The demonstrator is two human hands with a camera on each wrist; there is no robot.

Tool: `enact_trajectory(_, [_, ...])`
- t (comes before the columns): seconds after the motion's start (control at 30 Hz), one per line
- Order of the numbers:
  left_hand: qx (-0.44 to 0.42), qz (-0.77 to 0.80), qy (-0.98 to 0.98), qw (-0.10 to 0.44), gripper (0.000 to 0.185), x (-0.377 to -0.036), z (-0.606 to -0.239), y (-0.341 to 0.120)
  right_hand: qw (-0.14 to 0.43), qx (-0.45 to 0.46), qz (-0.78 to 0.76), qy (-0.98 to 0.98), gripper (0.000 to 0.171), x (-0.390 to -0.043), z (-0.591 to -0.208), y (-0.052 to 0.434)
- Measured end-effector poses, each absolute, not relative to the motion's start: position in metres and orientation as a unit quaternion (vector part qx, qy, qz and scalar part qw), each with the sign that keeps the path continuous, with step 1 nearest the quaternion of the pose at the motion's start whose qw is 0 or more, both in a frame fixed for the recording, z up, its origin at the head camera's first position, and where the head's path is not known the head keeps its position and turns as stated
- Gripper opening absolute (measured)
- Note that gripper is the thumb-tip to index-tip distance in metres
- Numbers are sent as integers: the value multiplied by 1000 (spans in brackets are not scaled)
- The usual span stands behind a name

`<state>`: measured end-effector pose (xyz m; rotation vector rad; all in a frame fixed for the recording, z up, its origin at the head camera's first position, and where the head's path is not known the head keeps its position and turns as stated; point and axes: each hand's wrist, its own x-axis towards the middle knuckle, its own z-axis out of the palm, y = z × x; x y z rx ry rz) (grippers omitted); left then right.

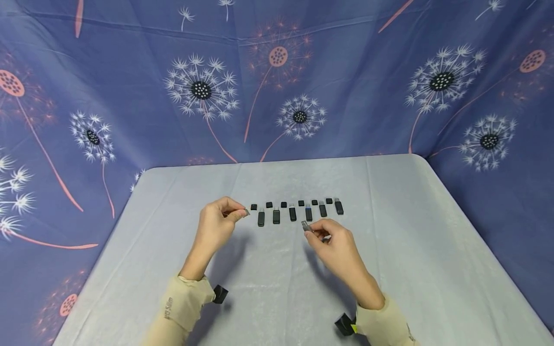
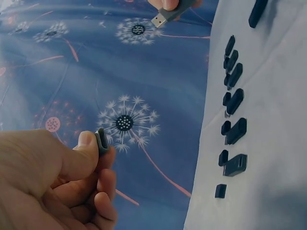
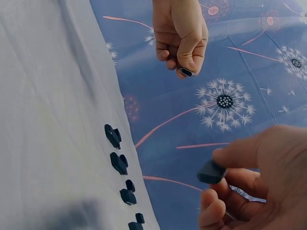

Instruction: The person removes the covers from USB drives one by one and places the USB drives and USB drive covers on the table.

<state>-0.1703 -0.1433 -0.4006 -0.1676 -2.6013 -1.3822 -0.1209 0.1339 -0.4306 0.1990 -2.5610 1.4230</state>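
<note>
My left hand (image 1: 240,213) pinches a small dark cap (image 1: 247,211) between thumb and forefinger, just left of a row of drives. The left wrist view shows that cap (image 2: 101,140) edge-on at the thumb tip. My right hand (image 1: 312,231) holds a grey USB drive (image 1: 306,226) with its metal plug bare and pointing up-left, just in front of the row. Both hands hover over the table, a palm's width apart. In the right wrist view the drive's body (image 3: 211,172) sits between thumb and fingers, and the left hand (image 3: 180,33) is across from it.
Several black USB drives (image 1: 292,214) lie side by side mid-table, each with a loose black cap (image 1: 283,204) just behind it. A pale grey cloth (image 1: 389,230) covers the table. A blue dandelion-print backdrop (image 1: 130,72) hangs behind and at both sides.
</note>
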Motion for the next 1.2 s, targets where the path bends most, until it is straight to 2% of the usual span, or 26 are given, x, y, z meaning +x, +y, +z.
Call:
enact_trajectory(0.17, [-62,-459,-881,99,5,-172,-397,-146,112,71,476,-869,11,-122,-433,134])
enact_trajectory(0.37, [-72,-449,-884,108,5,-172,-398,-149,91,45,494,-863,16,-123,-431,132])
enact_trajectory(0.87, [-85,-400,-905,114,13,-180,-410,-153,77,62,510,-855,14,-138,-429,109])
enact_trajectory(1.2, [-97,-386,-911,110,10,-185,-410,-152,68,66,498,-862,13,-144,-426,98])
